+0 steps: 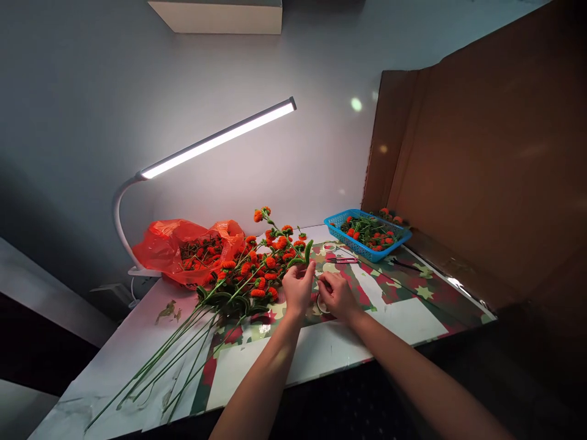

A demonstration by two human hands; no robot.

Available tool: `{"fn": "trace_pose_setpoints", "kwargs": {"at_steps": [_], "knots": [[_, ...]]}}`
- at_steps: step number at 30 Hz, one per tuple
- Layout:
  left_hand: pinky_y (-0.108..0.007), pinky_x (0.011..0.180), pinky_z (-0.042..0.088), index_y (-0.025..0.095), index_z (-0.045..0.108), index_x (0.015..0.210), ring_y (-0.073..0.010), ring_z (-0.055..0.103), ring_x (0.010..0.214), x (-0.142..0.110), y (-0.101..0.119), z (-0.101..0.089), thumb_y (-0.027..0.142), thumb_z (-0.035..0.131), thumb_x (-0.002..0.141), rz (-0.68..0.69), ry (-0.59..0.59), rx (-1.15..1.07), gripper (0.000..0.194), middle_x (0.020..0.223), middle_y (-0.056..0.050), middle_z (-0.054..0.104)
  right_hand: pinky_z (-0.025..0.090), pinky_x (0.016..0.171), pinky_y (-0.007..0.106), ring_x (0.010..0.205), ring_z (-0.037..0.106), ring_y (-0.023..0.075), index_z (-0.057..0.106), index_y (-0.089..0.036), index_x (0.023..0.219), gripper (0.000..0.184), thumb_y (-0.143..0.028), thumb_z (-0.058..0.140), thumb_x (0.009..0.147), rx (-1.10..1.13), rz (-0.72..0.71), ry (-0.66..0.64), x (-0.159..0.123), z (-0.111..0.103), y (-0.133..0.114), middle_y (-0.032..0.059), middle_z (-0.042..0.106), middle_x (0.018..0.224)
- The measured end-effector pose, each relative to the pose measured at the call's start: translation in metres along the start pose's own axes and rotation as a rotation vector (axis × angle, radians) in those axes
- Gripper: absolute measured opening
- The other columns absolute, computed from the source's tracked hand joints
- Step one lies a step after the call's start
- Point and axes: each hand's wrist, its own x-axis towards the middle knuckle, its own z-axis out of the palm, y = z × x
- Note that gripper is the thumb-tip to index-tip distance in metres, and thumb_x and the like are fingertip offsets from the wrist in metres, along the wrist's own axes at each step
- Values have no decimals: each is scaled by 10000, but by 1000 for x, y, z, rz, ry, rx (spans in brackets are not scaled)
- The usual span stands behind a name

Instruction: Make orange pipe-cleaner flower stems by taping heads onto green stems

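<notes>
My left hand is closed round an artificial flower stem with curled green leaves rising above the fingertips. Orange blossoms on a stem reach up and left from it, though where that stem ends is hidden. Close beside it, my right hand pinches thumb and fingers together; what they grip is too small to make out. A pale tape roll shows just under the right fingers. Left of my hands lies a pile of finished orange flower stems, their long green stalks pointing toward the front left.
A red plastic bag of orange flower heads sits behind the pile. Further right are a blue basket of flowers, thread snips and another pale ring. A lit lamp arches above; cardboard walls the right side.
</notes>
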Motion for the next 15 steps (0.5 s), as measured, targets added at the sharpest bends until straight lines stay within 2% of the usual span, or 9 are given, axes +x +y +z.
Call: {"fn": "trace_pose_setpoints", "kwargs": {"at_steps": [2, 4, 8, 11, 15], "knots": [[-266, 600, 489, 147, 595, 904, -172, 621, 715, 3, -1, -4, 373, 651, 699, -8, -4, -108, 310, 827, -63, 647, 324, 604, 267, 570, 442, 145, 470, -195, 672, 173, -187, 432, 840, 24, 22, 27, 0, -2, 1, -22, 465, 563], [-276, 656, 508, 180, 559, 1029, -174, 627, 817, 7, 1, -10, 332, 645, 713, 94, 40, -149, 361, 988, -78, 622, 318, 588, 261, 564, 434, 143, 475, -196, 674, 163, -184, 437, 831, 37, 32, 43, 0, -3, 2, -30, 438, 542], [-287, 701, 507, 188, 626, 934, -182, 608, 865, 14, 5, -23, 242, 574, 764, 365, 26, 12, 186, 957, -77, 619, 316, 574, 255, 566, 429, 142, 484, -196, 677, 157, -186, 435, 827, 54, 49, 55, 0, -4, 3, -35, 411, 527], [-301, 696, 507, 195, 660, 908, -189, 608, 855, 20, 4, -28, 175, 518, 763, 446, -4, 89, 204, 920, -71, 636, 320, 568, 254, 563, 431, 140, 490, -196, 680, 152, -189, 434, 821, 71, 41, 40, 0, -4, 2, -33, 417, 533], [-295, 660, 494, 201, 683, 779, -172, 612, 748, 24, 2, -30, 136, 523, 734, 518, 21, 127, 179, 785, -41, 647, 327, 572, 255, 554, 437, 139, 493, -196, 686, 153, -196, 434, 827, 92, 49, 30, 0, -5, 1, -34, 428, 525]]}}
